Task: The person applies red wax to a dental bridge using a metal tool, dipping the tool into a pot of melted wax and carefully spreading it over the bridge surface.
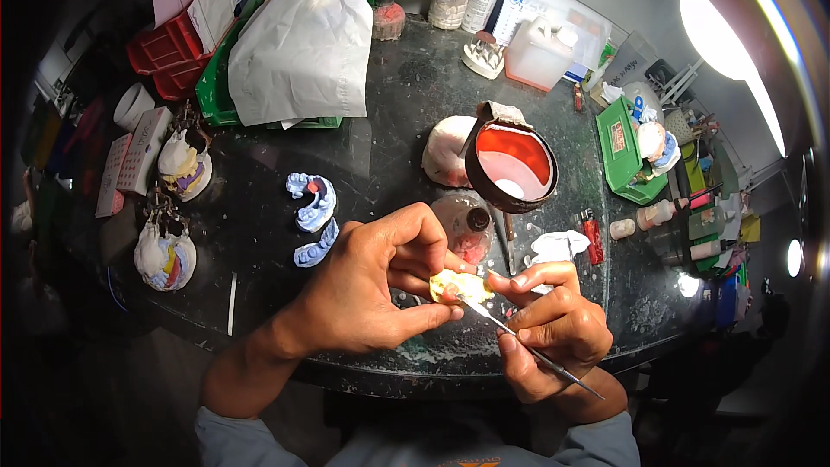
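Observation:
Over the bench's near edge, my left hand point(367, 290) pinches a small yellow piece point(474, 284) between thumb and fingers. A little pink shows on the piece; its exact kind is hard to make out. My right hand point(558, 329) grips a thin metal dental carving tool point(548, 363) like a pen. The tool's flat pale tip touches the yellow piece or lies right against it, and its pointed end slants down to the right. Just beyond my hands stands a glass jar with a dark cap point(462, 223). Two blue dental casts point(318, 207) lie beyond my left hand.
A dark bowl point(555, 175) with red and pink inside leans on a round white block point(443, 151). A red lighter point(592, 240) lies by crumpled white paper point(553, 247). Mounted dental models point(164, 251) stand left, green boxes point(616, 151) right, a white bag point(303, 56) behind.

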Action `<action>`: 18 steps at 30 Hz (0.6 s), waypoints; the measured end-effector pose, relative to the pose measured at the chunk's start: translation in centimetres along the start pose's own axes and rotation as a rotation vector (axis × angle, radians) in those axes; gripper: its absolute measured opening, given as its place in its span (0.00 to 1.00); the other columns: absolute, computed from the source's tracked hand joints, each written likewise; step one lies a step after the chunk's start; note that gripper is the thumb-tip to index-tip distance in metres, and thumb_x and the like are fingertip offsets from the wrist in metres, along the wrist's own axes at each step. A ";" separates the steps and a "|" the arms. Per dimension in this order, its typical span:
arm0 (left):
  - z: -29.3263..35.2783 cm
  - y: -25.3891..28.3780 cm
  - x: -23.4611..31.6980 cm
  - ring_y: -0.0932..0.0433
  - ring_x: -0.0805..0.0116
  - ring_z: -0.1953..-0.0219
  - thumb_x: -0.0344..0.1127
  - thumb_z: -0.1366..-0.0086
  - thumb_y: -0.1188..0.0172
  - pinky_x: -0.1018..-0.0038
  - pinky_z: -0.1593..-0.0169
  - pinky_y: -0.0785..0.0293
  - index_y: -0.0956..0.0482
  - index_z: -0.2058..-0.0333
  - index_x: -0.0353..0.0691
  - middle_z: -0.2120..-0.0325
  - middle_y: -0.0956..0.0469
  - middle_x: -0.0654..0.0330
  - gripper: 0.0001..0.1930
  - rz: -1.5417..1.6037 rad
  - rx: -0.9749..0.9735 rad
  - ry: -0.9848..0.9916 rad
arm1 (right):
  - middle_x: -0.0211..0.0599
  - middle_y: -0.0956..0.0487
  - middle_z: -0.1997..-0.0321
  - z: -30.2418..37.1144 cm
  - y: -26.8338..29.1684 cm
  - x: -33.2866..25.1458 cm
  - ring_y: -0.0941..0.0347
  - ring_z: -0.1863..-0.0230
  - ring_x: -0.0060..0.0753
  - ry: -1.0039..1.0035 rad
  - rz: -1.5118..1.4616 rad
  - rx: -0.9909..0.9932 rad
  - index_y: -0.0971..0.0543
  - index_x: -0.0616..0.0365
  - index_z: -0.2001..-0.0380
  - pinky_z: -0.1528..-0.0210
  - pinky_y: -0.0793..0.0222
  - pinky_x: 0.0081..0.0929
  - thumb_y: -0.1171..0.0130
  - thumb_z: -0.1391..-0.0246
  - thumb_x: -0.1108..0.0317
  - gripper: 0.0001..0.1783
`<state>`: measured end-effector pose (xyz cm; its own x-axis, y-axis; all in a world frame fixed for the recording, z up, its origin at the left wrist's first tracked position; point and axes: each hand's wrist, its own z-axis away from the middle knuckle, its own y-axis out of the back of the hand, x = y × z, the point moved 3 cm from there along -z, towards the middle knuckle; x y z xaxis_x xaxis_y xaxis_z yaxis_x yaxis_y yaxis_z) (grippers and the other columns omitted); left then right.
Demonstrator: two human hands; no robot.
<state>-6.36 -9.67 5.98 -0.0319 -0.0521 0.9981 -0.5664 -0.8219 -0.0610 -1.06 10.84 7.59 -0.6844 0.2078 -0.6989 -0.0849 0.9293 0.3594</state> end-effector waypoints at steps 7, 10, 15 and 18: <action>0.0 0.0 0.1 0.16 0.67 0.54 0.16 0.47 0.29 0.77 0.55 0.16 0.36 0.66 0.39 0.57 0.16 0.45 0.22 -0.017 0.001 0.000 | 0.33 0.20 0.75 0.0 -0.1 0.0 0.21 0.57 0.46 0.007 -0.006 0.007 0.26 0.57 0.72 0.51 0.20 0.41 0.31 0.61 0.83 0.15; 0.0 0.0 -0.2 0.16 0.67 0.54 0.16 0.47 0.29 0.77 0.54 0.16 0.35 0.65 0.40 0.57 0.16 0.45 0.21 -0.014 0.000 0.000 | 0.33 0.20 0.74 0.0 0.0 -0.1 0.21 0.57 0.46 0.008 -0.009 0.003 0.26 0.57 0.72 0.51 0.20 0.41 0.31 0.61 0.83 0.15; 0.0 0.0 -0.4 0.16 0.67 0.53 0.17 0.46 0.29 0.77 0.54 0.16 0.35 0.66 0.40 0.56 0.16 0.45 0.21 -0.003 -0.001 0.009 | 0.33 0.20 0.74 0.0 -0.1 -0.1 0.21 0.58 0.45 -0.006 -0.022 0.006 0.25 0.57 0.72 0.51 0.21 0.40 0.32 0.61 0.83 0.15; 0.0 0.0 -0.2 0.16 0.68 0.53 0.17 0.47 0.28 0.78 0.55 0.16 0.35 0.66 0.40 0.57 0.16 0.46 0.22 -0.027 -0.004 -0.003 | 0.33 0.20 0.74 -0.1 -0.1 -0.1 0.21 0.58 0.45 0.003 -0.013 0.001 0.25 0.57 0.72 0.51 0.21 0.40 0.31 0.61 0.83 0.15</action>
<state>-6.37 -9.66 5.82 -0.0137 -0.0319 0.9994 -0.5701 -0.8209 -0.0340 -1.01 10.68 7.70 -0.6856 0.1948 -0.7015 -0.0928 0.9323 0.3496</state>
